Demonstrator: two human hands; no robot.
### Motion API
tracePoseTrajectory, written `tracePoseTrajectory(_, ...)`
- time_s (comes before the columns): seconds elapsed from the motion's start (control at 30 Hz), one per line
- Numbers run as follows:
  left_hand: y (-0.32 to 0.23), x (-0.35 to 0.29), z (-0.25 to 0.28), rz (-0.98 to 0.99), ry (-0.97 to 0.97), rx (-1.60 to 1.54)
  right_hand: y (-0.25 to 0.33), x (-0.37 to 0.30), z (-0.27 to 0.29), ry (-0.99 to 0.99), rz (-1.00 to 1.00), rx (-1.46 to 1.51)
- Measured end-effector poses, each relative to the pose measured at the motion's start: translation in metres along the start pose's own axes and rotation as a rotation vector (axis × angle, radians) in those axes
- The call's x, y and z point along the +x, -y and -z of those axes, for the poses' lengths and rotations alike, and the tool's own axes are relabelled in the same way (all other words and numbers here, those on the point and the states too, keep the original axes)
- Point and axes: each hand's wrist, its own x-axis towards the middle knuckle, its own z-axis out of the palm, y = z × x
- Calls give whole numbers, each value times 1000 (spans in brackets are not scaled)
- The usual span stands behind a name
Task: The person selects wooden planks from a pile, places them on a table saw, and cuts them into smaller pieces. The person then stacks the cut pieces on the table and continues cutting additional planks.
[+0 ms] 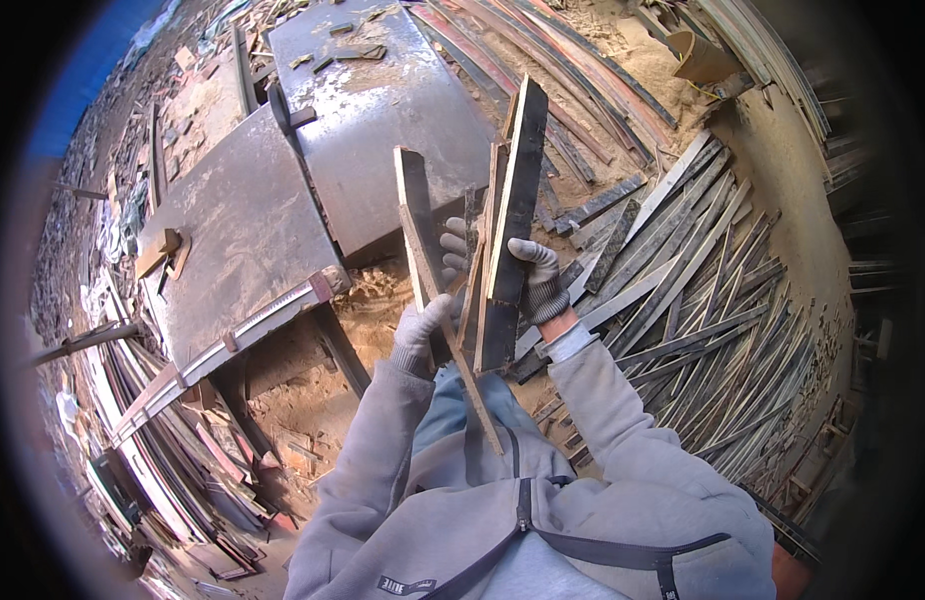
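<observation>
Both my hands wear grey-white work gloves and are raised in front of my body. My left hand [419, 335] is closed round a few narrow wood strips [413, 185], including a thin bare one [475, 395] that slants down toward my jacket. Several wood strips with dark faces and pale edges [518, 190] stand nearly upright in my right hand [543, 285]. Its thumb lies over their front, and gloved fingers show behind them. The two bundles lean close together, and their lower ends partly hide each other.
To the left stands a metal-topped saw table [233, 220] with a long rail [233, 335] and wood offcuts [160, 252]. Another metal panel [383, 130] lies beyond it. A large pile of strips [683, 270] spreads at right beside a tan board [783, 170]. Long strips [573, 70] lie behind.
</observation>
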Motion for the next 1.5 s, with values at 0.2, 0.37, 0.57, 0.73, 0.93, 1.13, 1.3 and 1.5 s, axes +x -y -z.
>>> tracePoseTrajectory(0.2,-72,-66,70,-217,-371,-244,-42,12,-12,-59,-185,-159)
tracePoseTrajectory(0.37,-122,-93,118,-305,-523,-107,-121,66,-39,-203,-91,-1232)
tracePoseTrajectory(0.57,-154,-66,182,-357,-396,-88,-247,131,-85,3,-31,-1494)
tracePoseTrajectory(0.73,-215,-69,266,-121,-321,-331,-274,194,-89,-84,-310,-840)
tracePoseTrajectory(0.93,-299,-58,377,-159,-332,-374,-279,235,-85,-58,-425,-361)
tracePoseTrajectory(1.13,-404,-79,455,-396,-1366,1260,-223,226,-75,-55,-425,-709)
tracePoseTrajectory(1.3,-342,-92,390,-728,-959,1229,-159,220,-63,10,-297,-1417)
tracePoseTrajectory(1.5,-241,-77,331,-538,-834,1518,-108,229,-14,415,244,-2365)
